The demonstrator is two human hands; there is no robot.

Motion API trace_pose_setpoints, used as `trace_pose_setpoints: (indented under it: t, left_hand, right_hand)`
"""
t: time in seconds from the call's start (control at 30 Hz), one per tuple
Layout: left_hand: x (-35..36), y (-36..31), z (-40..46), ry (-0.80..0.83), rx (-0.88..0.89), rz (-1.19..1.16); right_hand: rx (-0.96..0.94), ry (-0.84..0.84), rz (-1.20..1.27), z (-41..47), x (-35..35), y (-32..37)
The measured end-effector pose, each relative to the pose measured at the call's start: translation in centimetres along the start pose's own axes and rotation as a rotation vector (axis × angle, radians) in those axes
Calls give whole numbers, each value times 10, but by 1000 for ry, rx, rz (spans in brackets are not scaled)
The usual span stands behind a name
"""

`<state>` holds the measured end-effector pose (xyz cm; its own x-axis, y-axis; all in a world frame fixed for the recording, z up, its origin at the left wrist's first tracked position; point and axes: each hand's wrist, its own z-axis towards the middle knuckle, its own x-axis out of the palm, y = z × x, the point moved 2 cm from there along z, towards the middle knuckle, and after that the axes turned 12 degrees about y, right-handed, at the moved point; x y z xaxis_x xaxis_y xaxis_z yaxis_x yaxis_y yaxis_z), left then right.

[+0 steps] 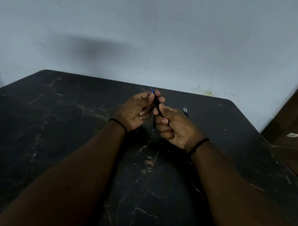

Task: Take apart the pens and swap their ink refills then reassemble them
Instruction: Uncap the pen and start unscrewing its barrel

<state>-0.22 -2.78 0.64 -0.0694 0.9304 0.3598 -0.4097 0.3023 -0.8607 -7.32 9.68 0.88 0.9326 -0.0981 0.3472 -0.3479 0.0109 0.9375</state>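
pen (pixel 157 105), black-bodied, sits gripped between both hands above the middle of the table, tilted so its upper end leans away and slightly left. a small blue tip (pixel 152 90) pokes out at that far end, just past the fingers. the lower end of the barrel shows as a dark sliver below the right palm, near the left hand's knuckles.

left hand (pixel 136 111) is curled around the upper part of the pen, thumb and forefinger pinching it close to the blue tip, the other fingers folded in toward the palm. right hand (pixel 173 127) is closed on the lower part of the barrel, thumb pressed along its side, fingers wrapped in a loose fist. the two hands are just beside one another, fingertips nearly touching around the pen.

each wrist carries a thin black band: left band (pixel 119 124), right band (pixel 198 145).

just to the right of the right hand, two thin refills (pixel 185 112) lie side by side on the table, pale at the far ends and dark blue nearer; part of them is hidden behind the hand.

the table (pixel 64 133) is black with pale marble-like veins, its far edge against a plain light wall (pixel 150 33). a brown wooden surface (pixel 296 114) stands at the right edge of view.
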Motion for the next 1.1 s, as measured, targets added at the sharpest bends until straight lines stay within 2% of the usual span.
trace_pose_setpoints:
  t: [0.27,0.43,0.73,1.1]
  left_hand:
    - [5,0,2,-67,63,-8]
    - [4,1,3,-100,71,13]
    - [-11,4,2,-187,72,95]
    - [-15,6,3,-226,47,100]
  right_hand:
    - [-74,-143,-252,7,2,-1]
    - [-155,-261,-523,7,0,-2]
    - [-330,-541,-828,-1,0,-1]
    - [-396,-573,-766,-1,4,-3]
